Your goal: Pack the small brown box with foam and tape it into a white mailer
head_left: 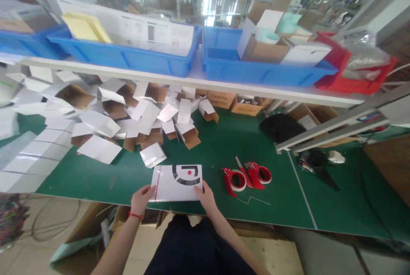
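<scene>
Between my two hands is a flat white box (168, 185) with a black curved print, a red dot and a thin red stripe near its left end. It lies at the front edge of the green table (128, 181). My left hand (141, 200) grips the left end, thumb on top, and a red string circles that wrist. At the right end my right hand (206, 197) holds the box the same way, thumb on the upper face. The fingers beneath are hidden. Just beyond the box sits a small white carton (153, 155).
Many open white cartons (145, 115) are heaped at the back left. Red tape dispensers (235, 180) and a utility knife (242, 169) lie to the right, near a bent thin wire (253, 199). Blue bins (269, 72) and a red bin (355, 85) stand on the shelf (224, 85) above.
</scene>
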### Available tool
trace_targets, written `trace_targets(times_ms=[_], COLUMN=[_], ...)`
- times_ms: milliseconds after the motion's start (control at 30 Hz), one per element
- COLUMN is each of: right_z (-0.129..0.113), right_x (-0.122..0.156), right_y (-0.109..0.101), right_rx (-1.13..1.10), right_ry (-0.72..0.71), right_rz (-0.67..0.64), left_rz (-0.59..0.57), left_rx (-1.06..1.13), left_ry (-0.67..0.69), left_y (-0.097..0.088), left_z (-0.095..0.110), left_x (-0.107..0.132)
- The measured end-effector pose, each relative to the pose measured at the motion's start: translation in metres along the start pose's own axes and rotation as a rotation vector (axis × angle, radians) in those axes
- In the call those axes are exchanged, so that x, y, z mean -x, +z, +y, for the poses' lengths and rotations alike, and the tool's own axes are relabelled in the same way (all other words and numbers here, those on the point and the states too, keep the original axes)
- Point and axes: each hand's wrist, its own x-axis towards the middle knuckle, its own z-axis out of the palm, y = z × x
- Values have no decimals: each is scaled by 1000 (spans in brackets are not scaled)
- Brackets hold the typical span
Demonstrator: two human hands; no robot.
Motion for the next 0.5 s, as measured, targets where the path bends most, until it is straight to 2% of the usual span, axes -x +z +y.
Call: trace_targets(times_ms=[133,267,367,500], right_z=[-3,-7,-12,-13], right_x=[-11,-15,-18,-22], right_y=[1,-13,-40,-90], right_rx=[197,340,439,658], right_ry=[-35,-59,-83,-54], right_rz=[55,96,208,412], left_rz=[19,-42,-126,-207], left_rx=[-27,-17,13,74], left_ry=[-35,-25,-3,-12], left_y=[0,-5,-9,-8], left_z=[-2,2,8,9], left_x=[-5,-6,-6,-6])
